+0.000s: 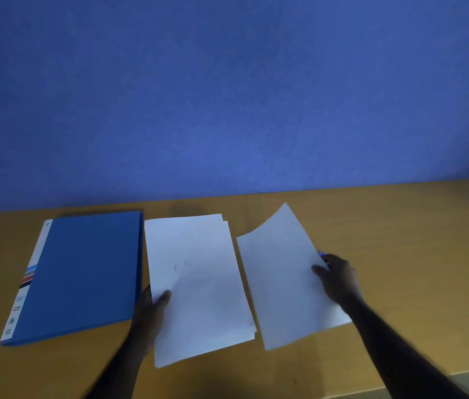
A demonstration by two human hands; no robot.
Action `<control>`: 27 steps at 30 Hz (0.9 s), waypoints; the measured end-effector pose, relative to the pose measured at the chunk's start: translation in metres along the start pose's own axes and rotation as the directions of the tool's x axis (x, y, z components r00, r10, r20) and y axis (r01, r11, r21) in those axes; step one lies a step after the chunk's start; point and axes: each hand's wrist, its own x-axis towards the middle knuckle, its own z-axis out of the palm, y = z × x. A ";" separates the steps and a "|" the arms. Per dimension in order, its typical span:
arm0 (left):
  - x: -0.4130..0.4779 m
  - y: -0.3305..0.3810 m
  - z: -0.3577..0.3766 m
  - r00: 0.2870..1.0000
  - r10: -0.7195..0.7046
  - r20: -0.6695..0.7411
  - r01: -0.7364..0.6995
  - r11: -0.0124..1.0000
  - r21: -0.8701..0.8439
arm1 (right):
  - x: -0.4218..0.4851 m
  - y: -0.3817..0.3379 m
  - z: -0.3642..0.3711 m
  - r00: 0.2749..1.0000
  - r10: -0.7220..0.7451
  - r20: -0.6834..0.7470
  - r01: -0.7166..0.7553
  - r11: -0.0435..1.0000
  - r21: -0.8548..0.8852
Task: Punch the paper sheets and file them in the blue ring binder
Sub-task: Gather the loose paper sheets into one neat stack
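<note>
The blue ring binder (83,272) lies closed on the wooden table at the left, with a white label strip along its left edge. Beside it on the right rests a stack of white paper sheets (198,286). My left hand (149,309) grips the stack's left edge, thumb on top. Further right, a single white sheet (282,277) is lifted and slightly curled at its far corner. My right hand (338,279) pinches that sheet's right edge. A small blue object (322,254) peeks out behind my right hand; most of it is hidden.
The wooden table (414,240) runs wide to the right and ends at a front edge at lower right. A blue wall (227,96) stands close behind the table.
</note>
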 end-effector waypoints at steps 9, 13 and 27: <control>-0.004 0.021 0.009 0.999 0.033 0.027 -0.032 0.999 -0.034 | 0.009 -0.056 -0.066 1.000 -0.024 -0.008 0.025 0.901 0.434; -0.008 0.031 0.022 0.998 0.031 0.061 -0.026 0.997 -0.072 | -0.002 -0.057 -0.023 0.996 -0.020 0.085 -0.022 0.883 0.469; -0.027 0.051 0.059 0.990 0.058 0.128 -0.037 0.986 -0.160 | -0.032 -0.039 0.055 0.881 0.053 0.469 -0.326 0.788 0.522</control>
